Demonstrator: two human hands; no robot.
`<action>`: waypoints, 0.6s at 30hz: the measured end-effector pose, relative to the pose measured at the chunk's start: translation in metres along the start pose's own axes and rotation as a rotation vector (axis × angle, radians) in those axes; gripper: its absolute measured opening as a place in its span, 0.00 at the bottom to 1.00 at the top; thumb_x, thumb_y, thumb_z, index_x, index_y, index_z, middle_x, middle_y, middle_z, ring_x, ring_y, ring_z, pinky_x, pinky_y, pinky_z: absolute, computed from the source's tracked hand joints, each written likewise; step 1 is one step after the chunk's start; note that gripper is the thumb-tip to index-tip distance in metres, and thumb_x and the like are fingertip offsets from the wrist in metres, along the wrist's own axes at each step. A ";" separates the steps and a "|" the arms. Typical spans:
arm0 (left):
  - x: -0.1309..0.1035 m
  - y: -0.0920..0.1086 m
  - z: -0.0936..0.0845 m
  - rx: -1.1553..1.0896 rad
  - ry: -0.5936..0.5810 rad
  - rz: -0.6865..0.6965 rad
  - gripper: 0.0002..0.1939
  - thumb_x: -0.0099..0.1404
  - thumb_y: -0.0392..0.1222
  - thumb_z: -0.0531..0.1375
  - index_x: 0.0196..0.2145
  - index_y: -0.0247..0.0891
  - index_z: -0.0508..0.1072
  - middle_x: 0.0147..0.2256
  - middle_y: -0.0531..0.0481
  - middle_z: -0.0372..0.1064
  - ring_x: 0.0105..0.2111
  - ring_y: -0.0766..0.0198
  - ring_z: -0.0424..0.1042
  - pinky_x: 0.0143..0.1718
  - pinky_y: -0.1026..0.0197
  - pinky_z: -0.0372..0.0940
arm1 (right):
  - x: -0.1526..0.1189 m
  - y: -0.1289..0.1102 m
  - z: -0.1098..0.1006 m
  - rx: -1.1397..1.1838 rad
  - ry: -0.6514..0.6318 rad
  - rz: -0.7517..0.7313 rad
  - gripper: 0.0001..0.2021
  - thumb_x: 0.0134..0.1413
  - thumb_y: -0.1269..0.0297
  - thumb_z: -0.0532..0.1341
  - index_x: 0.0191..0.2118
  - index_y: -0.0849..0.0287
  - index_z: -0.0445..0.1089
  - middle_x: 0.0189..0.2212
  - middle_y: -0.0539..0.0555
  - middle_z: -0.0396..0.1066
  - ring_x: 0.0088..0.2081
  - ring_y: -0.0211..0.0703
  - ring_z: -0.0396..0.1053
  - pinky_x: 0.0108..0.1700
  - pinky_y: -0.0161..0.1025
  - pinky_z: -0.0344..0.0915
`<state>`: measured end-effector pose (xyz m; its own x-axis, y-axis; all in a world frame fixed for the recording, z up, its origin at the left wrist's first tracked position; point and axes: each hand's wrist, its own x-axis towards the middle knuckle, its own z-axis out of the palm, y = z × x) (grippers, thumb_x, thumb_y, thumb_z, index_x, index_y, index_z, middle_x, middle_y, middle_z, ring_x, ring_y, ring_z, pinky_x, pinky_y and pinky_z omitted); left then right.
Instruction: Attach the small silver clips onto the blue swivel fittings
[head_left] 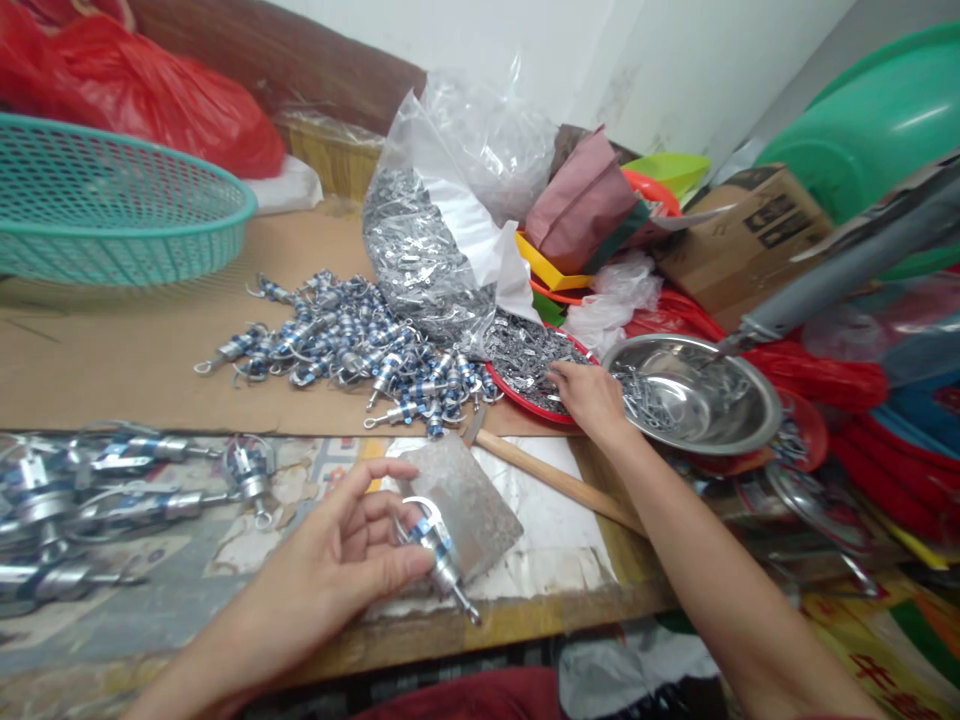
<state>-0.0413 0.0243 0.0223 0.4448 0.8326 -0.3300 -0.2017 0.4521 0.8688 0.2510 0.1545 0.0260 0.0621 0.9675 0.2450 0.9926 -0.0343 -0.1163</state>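
Note:
My left hand is closed around a small silver-and-blue metal fitting with a curved lever and a ringed pin end. The fitting hangs tilted over a flat metal plate on the bench. At the red tray, my right hand has its fingertips pinched together among small flat metal pieces. What lies between those fingertips is too small to make out. A hammer with a wooden handle rests between the plate and my right forearm.
Many similar fittings lie in a heap on cardboard, others at the left. A clear bag of metal pieces leans behind the tray. To the right are a steel bowl and a grey lever arm. A turquoise basket stands left.

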 end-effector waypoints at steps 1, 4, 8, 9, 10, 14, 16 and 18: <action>0.001 0.000 -0.001 -0.013 0.004 0.001 0.26 0.51 0.40 0.68 0.45 0.47 0.61 0.32 0.57 0.69 0.36 0.63 0.72 0.39 0.61 0.65 | -0.001 0.001 -0.003 0.010 0.019 0.003 0.08 0.57 0.65 0.59 0.39 0.58 0.74 0.37 0.57 0.75 0.41 0.49 0.71 0.44 0.47 0.65; 0.002 -0.001 -0.003 -0.026 0.016 0.001 0.25 0.51 0.40 0.68 0.44 0.46 0.61 0.32 0.56 0.69 0.36 0.63 0.72 0.38 0.61 0.65 | -0.003 0.004 -0.008 0.077 0.070 -0.023 0.08 0.55 0.66 0.59 0.37 0.57 0.76 0.38 0.57 0.76 0.43 0.50 0.72 0.46 0.43 0.64; 0.002 0.000 -0.002 -0.034 0.003 -0.011 0.26 0.51 0.39 0.68 0.44 0.47 0.61 0.32 0.57 0.70 0.35 0.64 0.72 0.39 0.61 0.65 | -0.007 -0.001 -0.010 0.211 0.093 -0.048 0.07 0.52 0.68 0.61 0.35 0.59 0.77 0.37 0.57 0.77 0.41 0.49 0.73 0.46 0.41 0.64; 0.002 0.000 -0.002 -0.035 -0.001 -0.012 0.26 0.51 0.39 0.68 0.44 0.47 0.61 0.32 0.57 0.70 0.35 0.64 0.72 0.39 0.60 0.65 | -0.011 -0.007 -0.012 0.253 0.089 -0.050 0.07 0.51 0.69 0.61 0.36 0.60 0.77 0.36 0.57 0.77 0.40 0.49 0.73 0.45 0.41 0.65; 0.002 0.000 -0.002 -0.033 -0.007 -0.013 0.26 0.52 0.39 0.68 0.44 0.47 0.61 0.32 0.57 0.69 0.35 0.65 0.72 0.39 0.61 0.65 | -0.017 -0.015 -0.015 0.298 0.080 -0.056 0.08 0.51 0.69 0.61 0.37 0.60 0.77 0.35 0.57 0.77 0.39 0.47 0.74 0.44 0.40 0.66; 0.002 0.000 -0.002 -0.056 -0.032 -0.017 0.25 0.53 0.38 0.67 0.44 0.47 0.60 0.32 0.57 0.70 0.36 0.64 0.72 0.38 0.62 0.64 | -0.060 -0.062 -0.034 0.526 -0.069 -0.192 0.06 0.52 0.66 0.62 0.34 0.55 0.77 0.29 0.48 0.78 0.29 0.36 0.74 0.33 0.30 0.67; 0.002 -0.001 -0.002 -0.074 -0.040 -0.012 0.25 0.53 0.37 0.67 0.44 0.47 0.60 0.32 0.56 0.70 0.37 0.63 0.72 0.38 0.61 0.64 | -0.083 -0.083 -0.044 0.719 -0.247 -0.349 0.04 0.50 0.69 0.63 0.29 0.57 0.76 0.25 0.47 0.76 0.27 0.34 0.72 0.31 0.29 0.65; 0.002 -0.001 -0.002 -0.077 -0.048 0.002 0.24 0.53 0.37 0.67 0.45 0.47 0.60 0.33 0.56 0.70 0.36 0.64 0.71 0.39 0.61 0.64 | -0.100 -0.096 -0.052 0.776 -0.349 -0.462 0.05 0.51 0.73 0.62 0.28 0.59 0.76 0.25 0.48 0.75 0.28 0.34 0.70 0.31 0.29 0.63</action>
<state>-0.0417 0.0261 0.0202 0.4857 0.8179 -0.3085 -0.2683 0.4754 0.8379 0.1550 0.0483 0.0624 -0.4753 0.8684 0.1410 0.5585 0.4217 -0.7143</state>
